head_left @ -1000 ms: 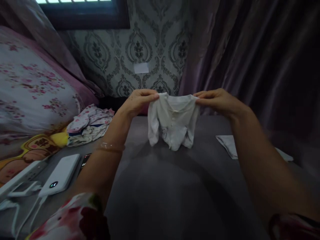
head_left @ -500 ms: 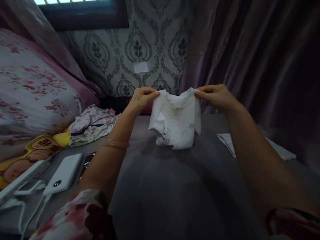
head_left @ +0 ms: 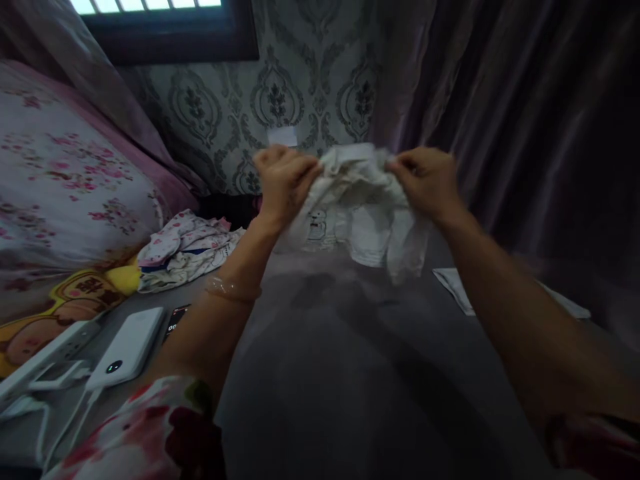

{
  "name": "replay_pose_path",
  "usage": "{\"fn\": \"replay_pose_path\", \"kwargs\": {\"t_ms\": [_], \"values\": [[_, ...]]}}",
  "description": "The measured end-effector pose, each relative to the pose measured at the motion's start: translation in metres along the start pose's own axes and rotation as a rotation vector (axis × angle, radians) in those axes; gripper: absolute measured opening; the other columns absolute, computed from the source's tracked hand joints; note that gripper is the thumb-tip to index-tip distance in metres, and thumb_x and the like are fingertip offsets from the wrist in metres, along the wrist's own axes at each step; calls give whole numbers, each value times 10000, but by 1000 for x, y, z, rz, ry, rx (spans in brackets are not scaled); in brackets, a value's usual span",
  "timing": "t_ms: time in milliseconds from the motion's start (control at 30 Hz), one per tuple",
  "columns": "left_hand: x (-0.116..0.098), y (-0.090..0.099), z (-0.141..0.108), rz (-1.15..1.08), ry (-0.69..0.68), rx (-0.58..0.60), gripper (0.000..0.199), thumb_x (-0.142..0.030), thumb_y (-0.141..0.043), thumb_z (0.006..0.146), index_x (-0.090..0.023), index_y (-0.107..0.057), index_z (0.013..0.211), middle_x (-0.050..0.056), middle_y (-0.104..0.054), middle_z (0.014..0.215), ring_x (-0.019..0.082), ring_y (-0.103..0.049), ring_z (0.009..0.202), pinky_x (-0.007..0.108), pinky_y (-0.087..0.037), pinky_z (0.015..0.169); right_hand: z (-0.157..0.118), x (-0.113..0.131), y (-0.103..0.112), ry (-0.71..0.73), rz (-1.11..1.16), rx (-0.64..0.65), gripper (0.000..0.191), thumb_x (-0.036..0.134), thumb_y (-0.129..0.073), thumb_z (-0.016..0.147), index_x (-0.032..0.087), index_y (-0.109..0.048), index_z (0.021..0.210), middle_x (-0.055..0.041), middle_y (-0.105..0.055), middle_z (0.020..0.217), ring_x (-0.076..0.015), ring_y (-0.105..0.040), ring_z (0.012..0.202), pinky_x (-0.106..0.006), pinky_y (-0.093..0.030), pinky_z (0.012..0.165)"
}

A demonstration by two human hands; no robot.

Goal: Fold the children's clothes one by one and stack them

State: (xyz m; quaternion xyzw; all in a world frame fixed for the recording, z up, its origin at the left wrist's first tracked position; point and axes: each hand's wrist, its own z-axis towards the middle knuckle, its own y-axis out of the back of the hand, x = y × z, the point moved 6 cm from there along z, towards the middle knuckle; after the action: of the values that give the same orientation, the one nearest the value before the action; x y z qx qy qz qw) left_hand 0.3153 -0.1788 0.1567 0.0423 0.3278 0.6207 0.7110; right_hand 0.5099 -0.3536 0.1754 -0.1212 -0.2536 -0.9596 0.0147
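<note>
Nearest my view: floral sleeves [head_left: 155, 427] at the bottom edge, forearms reaching forward over a grey surface [head_left: 340, 380]. On the left I log white cables [head_left: 70, 423], a white power bank [head_left: 127, 347] with a small lit display, a white power strip [head_left: 65, 343] beside it, and a dark phone [head_left: 176, 319] partly behind the left forearm. A clear bracelet [head_left: 233, 288] rings that forearm.

Farther out, I note a white garment [head_left: 367, 230] held up between both hands, hanging over the surface; motion blur, so I cannot tell whether its lowest edge touches. Left hand [head_left: 287, 183]: thumb and fingers pinched on its upper edge. Right hand [head_left: 427, 180]: pinched likewise on the opposite side. A bear-like print shows near the left.

Right: a white cloth [head_left: 456, 288] lies flat, partly hidden by the right forearm. Left: a heap of clothes [head_left: 187, 250] touches a yellow cushion [head_left: 83, 297]. Beyond: patterned wall [head_left: 325, 87], dark curtain [head_left: 485, 120], bright window [head_left: 155, 5].
</note>
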Motion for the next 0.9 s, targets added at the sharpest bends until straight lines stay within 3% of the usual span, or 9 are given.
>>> {"fn": "replay_pose_path", "kwargs": {"t_ms": [67,100,167,233,400,500,533,667,900], "values": [[3,-2,-1,69,-4,-18,257,-474,-600,841,-229,-673,864,39,-666,810,275,-529,1079,423,-310,920,-4,0,-15,18,-68,208,305,511,-598,856,241,-724,789,-19,-709,762,-227,-642,809,-382,-448,793],[5,-1,-3,92,-5,-66,250,-473,-598,839,-235,-674,859,40,-671,820,279,-526,1086,423,-307,925,-6,-1,-16,14,-93,204,301,501,-594,862,239,-729,802,-22,-712,775,-226,-642,812,-380,-442,796],[11,4,-6,103,14,-183,241,-467,-577,853,-250,-678,880,43,-683,868,277,-518,1105,416,-310,928,-10,-2,-8,3,-118,38,268,454,-580,883,237,-735,856,-37,-722,860,-233,-638,867,-388,-423,838],[15,5,-8,88,34,-223,230,-454,-589,848,-249,-684,887,43,-690,881,272,-528,1088,407,-320,925,-13,-1,-7,8,-99,12,228,420,-603,873,236,-735,854,-39,-720,857,-234,-636,870,-388,-415,848],[17,-4,0,-39,114,-114,245,-431,-614,822,-222,-712,904,34,-699,830,250,-571,1012,353,-382,854,-9,2,-4,-32,-118,-50,224,410,-594,884,236,-732,859,-54,-723,885,-236,-621,887,-391,-406,868],[21,-13,3,-80,164,-48,251,-408,-667,766,-186,-720,870,28,-697,787,232,-595,951,303,-412,796,-7,1,-18,-32,-46,157,212,425,-632,858,244,-721,794,-31,-714,781,-229,-630,818,-380,-433,810],[24,-13,3,-86,177,-71,248,-402,-667,762,-179,-719,858,28,-697,786,223,-600,930,290,-418,780,-7,-2,-18,-48,-9,149,212,431,-638,854,247,-718,787,-27,-713,774,-226,-632,804,-374,-440,793],[38,-10,1,-132,206,-192,255,-403,-603,801,-178,-711,850,24,-700,807,193,-606,860,263,-437,721,-10,-18,-4,-135,99,-112,218,441,-635,850,241,-720,833,-41,-730,845,-211,-636,783,-348,-455,740],[44,-23,-1,-147,206,-153,215,-357,-579,791,-176,-694,812,15,-676,775,163,-586,790,238,-429,670,-10,-31,-10,-145,128,-63,276,501,-627,825,241,-717,829,-31,-717,789,-219,-648,752,-343,-463,676]]}}
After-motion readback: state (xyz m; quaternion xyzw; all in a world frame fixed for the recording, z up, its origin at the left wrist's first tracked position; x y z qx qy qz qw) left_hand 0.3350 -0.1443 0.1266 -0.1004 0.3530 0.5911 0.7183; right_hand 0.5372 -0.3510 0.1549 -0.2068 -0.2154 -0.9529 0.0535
